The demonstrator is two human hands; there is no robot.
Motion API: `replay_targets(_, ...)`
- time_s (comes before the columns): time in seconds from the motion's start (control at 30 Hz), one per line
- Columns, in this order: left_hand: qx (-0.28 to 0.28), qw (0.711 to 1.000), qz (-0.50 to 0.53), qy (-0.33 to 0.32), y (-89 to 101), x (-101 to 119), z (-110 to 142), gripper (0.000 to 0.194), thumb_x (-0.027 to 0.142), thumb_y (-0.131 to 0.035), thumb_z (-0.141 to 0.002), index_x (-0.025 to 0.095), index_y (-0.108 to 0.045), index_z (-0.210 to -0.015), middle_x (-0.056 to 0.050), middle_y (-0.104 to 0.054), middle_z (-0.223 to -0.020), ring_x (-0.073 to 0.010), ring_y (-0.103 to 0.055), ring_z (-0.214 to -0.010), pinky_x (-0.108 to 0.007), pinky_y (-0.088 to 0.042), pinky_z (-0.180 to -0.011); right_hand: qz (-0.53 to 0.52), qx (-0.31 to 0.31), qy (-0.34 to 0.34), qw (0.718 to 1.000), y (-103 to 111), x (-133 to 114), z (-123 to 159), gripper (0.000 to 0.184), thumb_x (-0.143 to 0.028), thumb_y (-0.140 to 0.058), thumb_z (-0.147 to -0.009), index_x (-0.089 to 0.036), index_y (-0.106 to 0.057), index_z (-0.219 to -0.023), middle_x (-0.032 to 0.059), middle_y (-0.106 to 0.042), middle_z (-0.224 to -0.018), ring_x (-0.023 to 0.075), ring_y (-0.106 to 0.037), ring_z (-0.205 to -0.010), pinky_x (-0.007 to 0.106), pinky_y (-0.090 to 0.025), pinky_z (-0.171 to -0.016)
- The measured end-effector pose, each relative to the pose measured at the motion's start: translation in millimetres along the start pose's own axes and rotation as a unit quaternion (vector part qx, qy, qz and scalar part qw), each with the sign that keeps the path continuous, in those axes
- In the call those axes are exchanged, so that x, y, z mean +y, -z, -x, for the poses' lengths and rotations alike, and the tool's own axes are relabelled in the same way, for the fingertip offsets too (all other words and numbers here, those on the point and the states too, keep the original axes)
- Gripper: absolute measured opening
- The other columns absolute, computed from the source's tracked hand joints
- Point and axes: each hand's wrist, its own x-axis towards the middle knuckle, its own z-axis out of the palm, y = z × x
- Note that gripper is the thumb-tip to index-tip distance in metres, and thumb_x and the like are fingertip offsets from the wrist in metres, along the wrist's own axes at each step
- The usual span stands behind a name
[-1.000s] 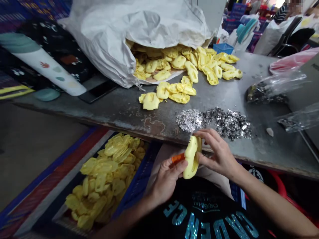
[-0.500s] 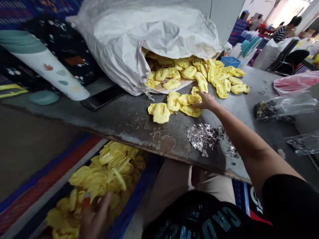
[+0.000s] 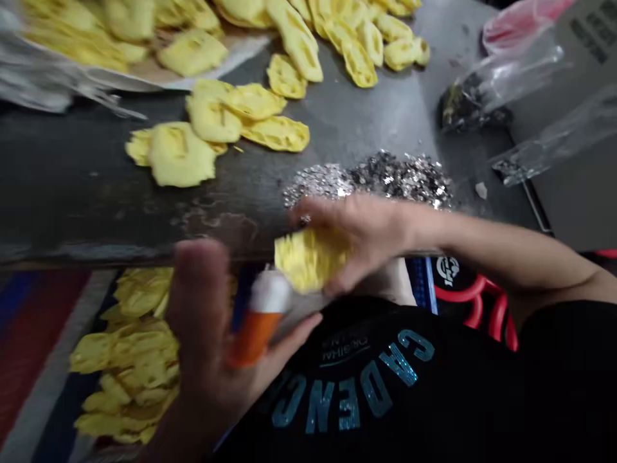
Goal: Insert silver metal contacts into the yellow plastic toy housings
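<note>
My right hand (image 3: 366,231) grips a yellow moulded piece (image 3: 308,257) between thumb and fingers, just over the table's front edge. My left hand (image 3: 216,347), blurred and close to the camera, holds an orange object with a whitish end (image 3: 260,318); its exact kind is unclear. The whitish end points toward the yellow piece, and I cannot tell whether they touch. Behind my right hand lies a heap of small shiny metal parts (image 3: 400,177). Several more yellow pieces (image 3: 180,154) form a small group on the table to the left.
A torn white sack (image 3: 36,77) spills yellow pieces at the back left of the dark table (image 3: 96,199). Below its edge, a striped bag (image 3: 53,379) contains many yellow pieces. Clear plastic bags (image 3: 511,77) with dark parts lie at the right.
My right hand has come back from the yellow pieces on the table with one in its grip. My left hand has risen from the lower bag with the orange object. The view has tilted down.
</note>
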Motion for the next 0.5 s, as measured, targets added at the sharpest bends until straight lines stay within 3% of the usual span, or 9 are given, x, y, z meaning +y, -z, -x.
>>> replay_targets(0.07, 0.006, 0.997, -0.015, -0.077, -28.2, 30, -23, 0.08, 0.033, -0.089, -0.104, 0.052, -0.056, -0.174, 0.007, -0.046, -0.191, -0.0469, -0.004, -0.186, -0.08, -0.016, -0.151, -0.049, -0.033, -0.016, 0.998, -51, -11, 42, 0.085, -0.054, -0.104, -0.08, -0.021, -0.066, -0.147, 0.0025, -0.086, -0.111, 0.0215, -0.081, -0.09, 0.04, -0.07, -0.09)
replay_targets(0.13, -0.017, 0.981, 0.003, -0.195, -49.5, 54, -41, 0.062, 0.019, -0.078, -0.109, 0.043, -0.068, -0.165, 0.002, -0.044, -0.192, -0.043, -0.032, -0.182, -0.071, -0.025, -0.151, -0.117, 0.019, -0.021, 0.993, -88, -8, 77, 0.083, -0.059, -0.102, -0.082, -0.02, -0.065, -0.146, 0.0015, -0.086, -0.109, 0.0221, -0.082, -0.089, 0.039, -0.069, -0.086)
replay_targets(0.2, -0.03, 0.979, 0.035, -0.199, -62.0, 68, -52, 0.051, 0.012, -0.071, -0.112, 0.036, -0.077, -0.156, -0.003, -0.048, -0.188, -0.0379, -0.043, -0.178, -0.061, -0.04, -0.146, -0.159, 0.079, 0.011, 0.984, -103, 4, 108, 0.081, -0.064, -0.101, -0.083, -0.021, -0.068, -0.143, 0.0053, -0.087, -0.122, 0.0254, -0.085, -0.104, 0.042, -0.069, -0.098)
replay_targets(0.3, -0.078, 0.986, 0.09, -0.116, -66.2, 69, -58, 0.038, 0.021, -0.076, -0.111, 0.03, -0.085, -0.146, -0.008, -0.064, -0.175, -0.0365, -0.062, -0.166, -0.051, -0.053, -0.137, -0.149, 0.196, 0.027, 0.969, -95, 34, 154, 0.059, -0.059, -0.095, -0.094, -0.025, -0.077, -0.14, 0.0093, -0.084, -0.147, 0.0292, -0.079, -0.136, 0.047, -0.063, -0.117)
replay_targets(0.37, -0.146, 0.981, 0.125, -0.039, -63.2, 63, -59, 0.035, 0.036, -0.082, -0.107, 0.026, -0.09, -0.14, -0.012, -0.076, -0.163, -0.0373, -0.078, -0.146, -0.047, -0.061, -0.128, -0.073, 0.324, -0.031, 0.943, -80, 58, 182, 0.031, -0.047, -0.087, -0.104, -0.027, -0.083, -0.127, 0.0064, -0.088, -0.129, 0.0269, -0.082, -0.123, 0.046, -0.063, -0.111)
replay_targets(0.43, -0.25, 0.952, 0.169, 0.056, -58.8, 59, -61, 0.038, 0.047, -0.083, -0.104, 0.026, -0.093, -0.134, -0.012, -0.088, -0.142, -0.0359, -0.089, -0.121, -0.043, -0.071, -0.109, 0.056, 0.425, -0.107, 0.897, -66, 83, 203, 0.012, -0.036, -0.077, -0.107, -0.028, -0.085, -0.112, 0.0049, -0.087, -0.109, 0.0271, -0.081, -0.107, 0.048, -0.063, -0.102)
replay_targets(0.5, -0.33, 0.904, 0.218, 0.164, -54.8, 60, -63, 0.041, 0.056, -0.082, -0.102, 0.029, -0.095, -0.13, -0.008, -0.093, -0.111, -0.0312, -0.089, -0.092, -0.035, -0.071, -0.079, 0.164, 0.453, -0.175, 0.859, -55, 105, 211, 0.017, -0.028, -0.072, -0.106, -0.029, -0.086, -0.115, 0.0079, -0.085, -0.114, 0.0319, -0.077, -0.112, 0.055, -0.06, -0.104)
